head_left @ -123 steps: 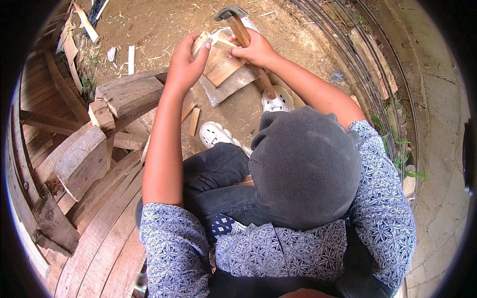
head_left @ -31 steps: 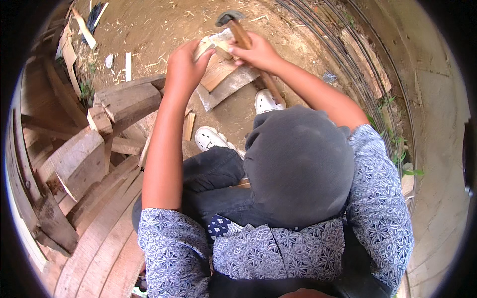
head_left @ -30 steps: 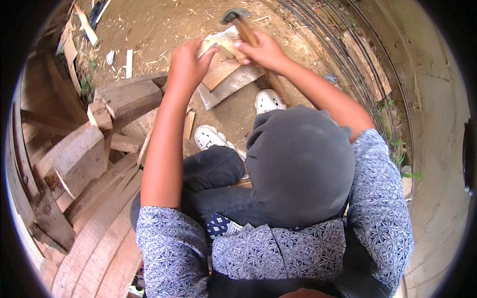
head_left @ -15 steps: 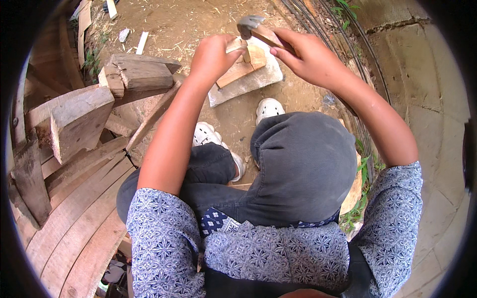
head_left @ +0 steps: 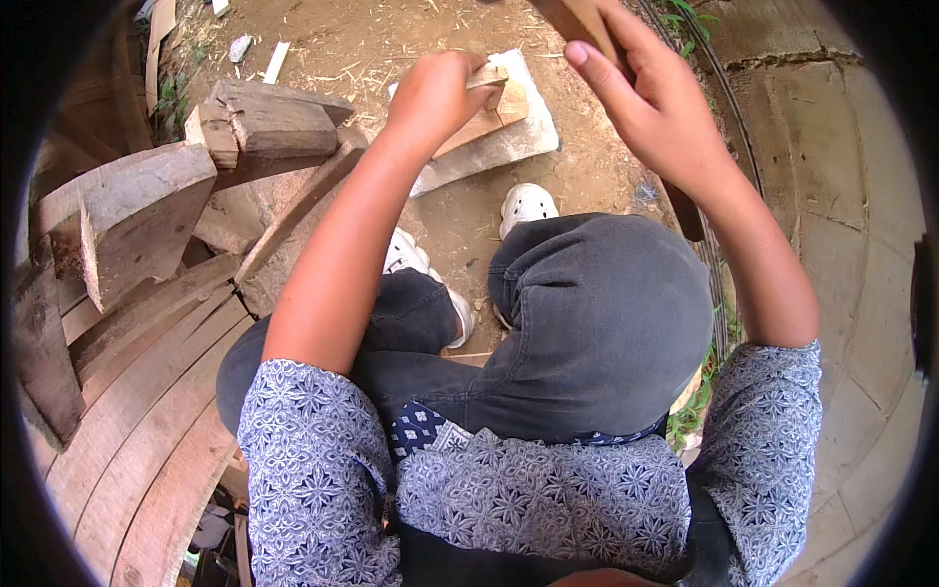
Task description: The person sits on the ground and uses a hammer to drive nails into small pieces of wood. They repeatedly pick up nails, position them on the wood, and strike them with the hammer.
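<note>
My left hand (head_left: 437,93) is closed around a short pale piece of wood (head_left: 489,75), its end sticking out past the fingers. Just under it lies a wooden block (head_left: 507,110), resting on a pale flat slab (head_left: 536,129) on the ground. The fingers hide part of the block and the lower side of the held piece. To the right and higher, my right hand (head_left: 665,117) grips a hammer by its wooden handle (head_left: 579,18). The hammer's head lies almost wholly beyond the top edge, apart from the block.
Thick timber offcuts (head_left: 284,132) and a heavy beam end (head_left: 152,220) are piled at the left. Curved planks (head_left: 161,391) run below them. Dark cables (head_left: 729,112) lie along the right, beside a paved strip (head_left: 831,196). Wood shavings litter the dirt.
My right hand has lifted the hammer up and to the right, away from the held wood piece. My left hand stays at the block, with its grip kept.
</note>
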Demonstrator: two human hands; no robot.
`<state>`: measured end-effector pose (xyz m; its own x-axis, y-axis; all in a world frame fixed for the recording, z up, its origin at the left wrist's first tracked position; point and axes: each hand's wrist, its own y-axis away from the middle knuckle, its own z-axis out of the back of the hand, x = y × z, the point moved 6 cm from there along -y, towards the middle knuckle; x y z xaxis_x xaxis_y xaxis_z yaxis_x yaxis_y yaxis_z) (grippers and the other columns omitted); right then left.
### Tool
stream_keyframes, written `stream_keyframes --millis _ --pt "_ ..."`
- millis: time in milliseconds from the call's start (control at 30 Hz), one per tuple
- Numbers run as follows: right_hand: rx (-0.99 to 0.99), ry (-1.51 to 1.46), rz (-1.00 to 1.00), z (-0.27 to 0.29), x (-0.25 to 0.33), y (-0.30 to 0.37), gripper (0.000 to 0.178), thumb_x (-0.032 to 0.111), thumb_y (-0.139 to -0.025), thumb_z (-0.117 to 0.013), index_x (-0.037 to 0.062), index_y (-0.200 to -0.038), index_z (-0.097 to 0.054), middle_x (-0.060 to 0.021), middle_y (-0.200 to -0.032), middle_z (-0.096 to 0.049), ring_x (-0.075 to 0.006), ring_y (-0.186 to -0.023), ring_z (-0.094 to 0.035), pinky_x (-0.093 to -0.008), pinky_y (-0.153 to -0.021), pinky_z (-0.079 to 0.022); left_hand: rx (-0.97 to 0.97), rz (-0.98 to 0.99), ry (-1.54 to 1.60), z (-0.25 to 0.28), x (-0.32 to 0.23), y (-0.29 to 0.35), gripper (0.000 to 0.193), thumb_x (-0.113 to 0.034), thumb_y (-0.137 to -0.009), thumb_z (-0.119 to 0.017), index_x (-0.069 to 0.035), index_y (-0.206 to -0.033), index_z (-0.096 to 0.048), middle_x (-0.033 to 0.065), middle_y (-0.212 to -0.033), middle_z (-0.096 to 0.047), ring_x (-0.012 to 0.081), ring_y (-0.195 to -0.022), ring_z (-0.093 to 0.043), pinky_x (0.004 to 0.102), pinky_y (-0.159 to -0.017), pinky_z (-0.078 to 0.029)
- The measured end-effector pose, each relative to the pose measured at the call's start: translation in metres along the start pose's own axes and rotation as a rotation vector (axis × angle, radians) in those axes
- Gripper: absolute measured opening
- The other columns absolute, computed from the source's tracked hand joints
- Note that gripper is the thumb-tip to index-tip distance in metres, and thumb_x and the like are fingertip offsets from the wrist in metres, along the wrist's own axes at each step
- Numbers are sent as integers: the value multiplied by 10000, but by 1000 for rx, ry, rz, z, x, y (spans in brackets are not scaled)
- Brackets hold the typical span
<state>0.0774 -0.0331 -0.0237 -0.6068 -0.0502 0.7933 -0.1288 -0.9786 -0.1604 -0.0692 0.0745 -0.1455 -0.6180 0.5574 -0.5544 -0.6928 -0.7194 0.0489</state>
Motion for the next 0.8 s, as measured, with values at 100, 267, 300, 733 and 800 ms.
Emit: stream_keyframes --millis 100,267,300,733,800 --pt "9 -61 -9 7 0 -3 513 193 -958 -676 -3 -1403 -511 -184 -1159 -686 -236 -993 -672 -350 -863 -530 -13 -14 -22 0 2 -2 408 -261 -825 -801 -31 -1155 -734 211 -1033 -732 385 -983 -704 447 -884 -551" --pt "178 79 -74 -20 -39 14 317 276 -1003 -598 27 -1199 -613 -184 -757 -635 -302 -639 -611 -424 -633 -472 -20 -10 -1 -5 0 -4 445 -271 -821 -820 -27 -1181 -727 214 -1056 -730 388 -1003 -703 439 -898 -549" --pt "205 110 -56 -21 -39 16 316 273 -1003 -597 31 -1205 -615 -188 -768 -641 -309 -649 -621 -425 -638 -476 32 36 -13 -4 -3 -5 446 -281 -823 -820 -31 -1180 -728 214 -1053 -730 390 -999 -703 441 -894 -550" --pt "111 55 -99 -13 -11 9 333 255 -995 -607 29 -1237 -573 -233 -871 -668 -408 -776 -666 -461 -685 -509 0 -32 -26 -3 -2 2 425 -282 -835 -802 -41 -1177 -728 221 -1038 -725 399 -981 -700 450 -861 -555" --pt "-13 51 -5 -6 -3 9 352 257 -1017 -606 29 -1281 -561 -153 -822 -646 -240 -742 -615 -366 -670 -488 33 -11 -34 -2 -7 -1 416 -271 -839 -798 -30 -1171 -731 219 -1051 -727 398 -986 -703 448 -864 -556"
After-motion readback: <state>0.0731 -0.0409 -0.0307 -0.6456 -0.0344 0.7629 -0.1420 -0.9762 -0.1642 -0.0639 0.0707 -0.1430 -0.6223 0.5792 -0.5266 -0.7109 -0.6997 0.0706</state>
